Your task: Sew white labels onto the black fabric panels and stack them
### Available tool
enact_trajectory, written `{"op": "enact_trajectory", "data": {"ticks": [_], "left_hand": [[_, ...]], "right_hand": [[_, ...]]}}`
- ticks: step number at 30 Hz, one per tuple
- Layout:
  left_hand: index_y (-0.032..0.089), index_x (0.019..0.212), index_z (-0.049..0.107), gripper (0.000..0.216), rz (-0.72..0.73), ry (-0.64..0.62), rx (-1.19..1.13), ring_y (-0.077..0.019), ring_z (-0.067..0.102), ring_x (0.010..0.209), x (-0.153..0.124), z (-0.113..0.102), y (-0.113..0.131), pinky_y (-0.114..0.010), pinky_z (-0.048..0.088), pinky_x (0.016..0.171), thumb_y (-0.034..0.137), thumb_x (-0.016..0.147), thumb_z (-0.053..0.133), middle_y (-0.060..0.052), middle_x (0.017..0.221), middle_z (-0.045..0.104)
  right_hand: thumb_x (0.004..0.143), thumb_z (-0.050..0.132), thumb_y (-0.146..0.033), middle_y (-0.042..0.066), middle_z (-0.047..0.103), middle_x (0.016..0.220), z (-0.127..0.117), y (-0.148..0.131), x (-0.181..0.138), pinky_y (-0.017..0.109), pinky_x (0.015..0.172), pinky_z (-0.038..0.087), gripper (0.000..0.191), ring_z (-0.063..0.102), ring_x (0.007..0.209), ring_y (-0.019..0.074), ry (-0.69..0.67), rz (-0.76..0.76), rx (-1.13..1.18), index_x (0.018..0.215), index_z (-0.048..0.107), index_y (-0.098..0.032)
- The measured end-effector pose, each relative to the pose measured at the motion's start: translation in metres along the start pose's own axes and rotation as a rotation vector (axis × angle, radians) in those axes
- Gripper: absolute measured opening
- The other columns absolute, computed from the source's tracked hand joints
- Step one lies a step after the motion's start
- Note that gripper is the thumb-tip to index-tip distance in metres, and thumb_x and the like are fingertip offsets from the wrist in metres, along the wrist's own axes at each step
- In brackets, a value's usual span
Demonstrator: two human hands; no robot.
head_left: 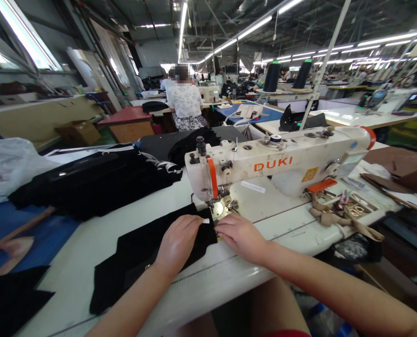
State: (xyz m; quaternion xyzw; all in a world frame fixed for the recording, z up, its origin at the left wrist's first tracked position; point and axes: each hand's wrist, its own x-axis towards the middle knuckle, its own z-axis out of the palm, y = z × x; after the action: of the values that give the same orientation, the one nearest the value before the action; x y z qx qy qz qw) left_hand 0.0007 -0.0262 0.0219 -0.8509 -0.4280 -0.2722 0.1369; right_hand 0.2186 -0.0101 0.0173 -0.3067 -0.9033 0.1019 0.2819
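Observation:
A black fabric piece [138, 248] with a stepped outline lies flat on the sewing machine's bed, its right end close to the needle. Over it rests my left hand [180, 243], thumb and fingers pinched at a small white label [206, 221] on the cloth. My right hand [243, 238] is beside the fabric's right edge, its fingers drawn together on that edge; the fingertips are partly hidden. Just beyond both hands stands the presser foot [213, 206] of the white sewing machine [243, 161]. Whether the foot touches the cloth I cannot tell.
Black fabric pieces [96, 180] are piled at the left, beside a clear plastic bag [11, 168]. On the right, a small tray [359, 206] holds metal rings and pink-handled snippers, with tan strips [324, 213] next to it. A person [185, 100] sits farther ahead.

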Motion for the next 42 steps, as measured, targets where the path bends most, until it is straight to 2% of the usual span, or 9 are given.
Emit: {"op": "enact_trajectory", "data": {"ticks": [3,7,16,25,32,35,39,42], "left_hand": [[0.012,0.094,0.068,0.026,0.017,-0.169,0.036,-0.0212,0.065,0.09,0.007,0.012,0.001,-0.037,0.057,0.084,0.004,0.088,0.044,-0.01,0.095,0.071],[0.012,0.094,0.066,0.025,-0.026,-0.31,0.037,-0.022,0.063,0.093,0.008,0.015,0.003,-0.037,0.056,0.083,0.001,0.085,0.046,-0.01,0.098,0.07],[0.015,0.097,0.066,0.031,0.04,-0.223,0.048,-0.021,0.063,0.093,0.003,0.013,0.002,-0.035,0.055,0.083,0.003,0.087,0.04,-0.009,0.098,0.07],[0.012,0.098,0.066,0.027,0.065,-0.22,0.046,-0.0216,0.063,0.093,0.002,0.013,0.003,-0.036,0.055,0.085,0.002,0.086,0.043,-0.011,0.099,0.07],[0.012,0.094,0.067,0.026,0.061,-0.252,0.094,-0.022,0.063,0.091,0.004,0.014,0.004,-0.035,0.055,0.082,0.004,0.087,0.043,-0.01,0.098,0.07],[0.013,0.097,0.068,0.028,0.044,-0.256,0.083,-0.0221,0.064,0.095,0.002,0.014,0.006,-0.037,0.055,0.086,0.009,0.091,0.04,-0.011,0.099,0.071],[0.013,0.112,0.064,0.033,-0.03,-0.263,0.022,-0.0232,0.061,0.111,-0.007,0.013,0.008,-0.04,0.052,0.096,0.027,0.095,0.04,-0.012,0.117,0.068],[0.014,0.12,0.061,0.037,-0.068,-0.303,-0.015,-0.0228,0.06,0.116,-0.011,0.014,0.006,-0.04,0.05,0.1,0.033,0.095,0.041,-0.011,0.125,0.065]], "right_hand": [[0.093,0.054,-0.021,0.009,0.068,0.112,0.006,-0.003,-0.008,0.035,0.097,0.047,0.021,0.059,0.106,0.0209,-0.079,-0.133,-0.057,0.105,0.068,-0.013],[0.094,0.052,-0.023,0.011,0.066,0.118,0.011,-0.006,-0.013,0.035,0.1,0.045,0.024,0.057,0.112,0.0208,-0.115,-0.155,-0.083,0.109,0.067,-0.012],[0.094,0.05,-0.021,0.012,0.066,0.117,0.01,-0.006,-0.012,0.037,0.1,0.046,0.023,0.058,0.111,0.0211,-0.127,-0.135,-0.083,0.107,0.068,-0.013],[0.094,0.051,-0.022,0.009,0.067,0.116,0.01,-0.004,-0.012,0.035,0.1,0.045,0.023,0.057,0.111,0.0206,-0.119,-0.13,-0.061,0.107,0.068,-0.013],[0.093,0.053,-0.019,0.008,0.068,0.097,0.008,0.012,0.012,0.033,0.09,0.047,0.019,0.058,0.092,0.0206,-0.124,-0.049,-0.157,0.103,0.068,-0.013],[0.092,0.056,-0.019,0.008,0.065,0.092,0.01,0.018,0.022,0.033,0.087,0.046,0.016,0.056,0.091,0.0213,-0.158,-0.06,-0.219,0.1,0.068,-0.013],[0.093,0.053,-0.018,0.007,0.062,0.088,0.012,0.021,0.024,0.031,0.083,0.045,0.016,0.053,0.088,0.0205,-0.176,-0.093,-0.264,0.096,0.067,-0.013],[0.094,0.051,-0.018,0.007,0.062,0.087,0.012,0.023,0.023,0.032,0.083,0.044,0.017,0.053,0.088,0.0207,-0.169,-0.118,-0.277,0.094,0.067,-0.014]]}}
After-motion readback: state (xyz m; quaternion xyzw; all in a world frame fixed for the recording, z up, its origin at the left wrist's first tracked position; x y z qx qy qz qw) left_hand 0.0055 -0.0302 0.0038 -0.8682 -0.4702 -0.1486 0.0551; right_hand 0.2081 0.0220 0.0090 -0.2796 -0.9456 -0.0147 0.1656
